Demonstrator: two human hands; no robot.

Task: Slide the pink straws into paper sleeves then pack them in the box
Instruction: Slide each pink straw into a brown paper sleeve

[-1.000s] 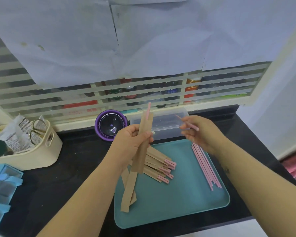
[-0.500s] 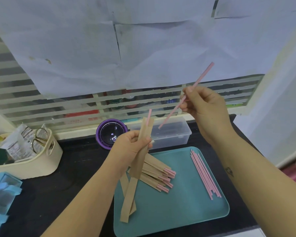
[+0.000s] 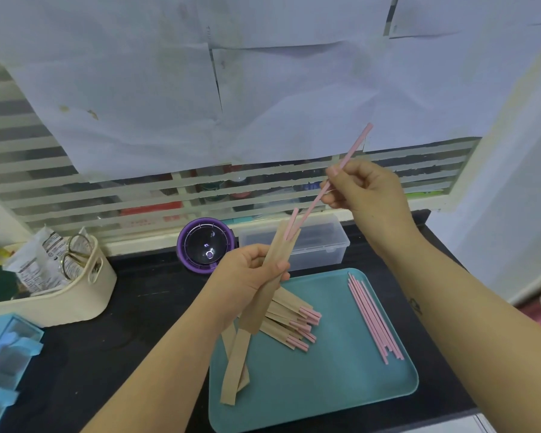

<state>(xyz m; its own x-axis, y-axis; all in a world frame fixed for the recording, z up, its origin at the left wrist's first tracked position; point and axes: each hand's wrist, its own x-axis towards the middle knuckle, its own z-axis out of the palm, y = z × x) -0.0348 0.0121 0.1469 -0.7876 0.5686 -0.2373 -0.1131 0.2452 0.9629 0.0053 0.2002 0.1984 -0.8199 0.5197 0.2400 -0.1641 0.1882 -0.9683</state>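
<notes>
The right hand (image 3: 364,190) pinches a pink straw (image 3: 331,182) slanting down-left, its lower tip at the open top of the paper sleeve (image 3: 270,270) gripped upright in the left hand (image 3: 247,281), above the tray (image 3: 341,385)

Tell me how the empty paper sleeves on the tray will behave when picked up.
Probably floppy: the paper sleeve in the left hand hangs with a second strip dangling below. Likely very light, so the loose ones on the tray may shift easily. Flat, so unlikely to roll.
</notes>
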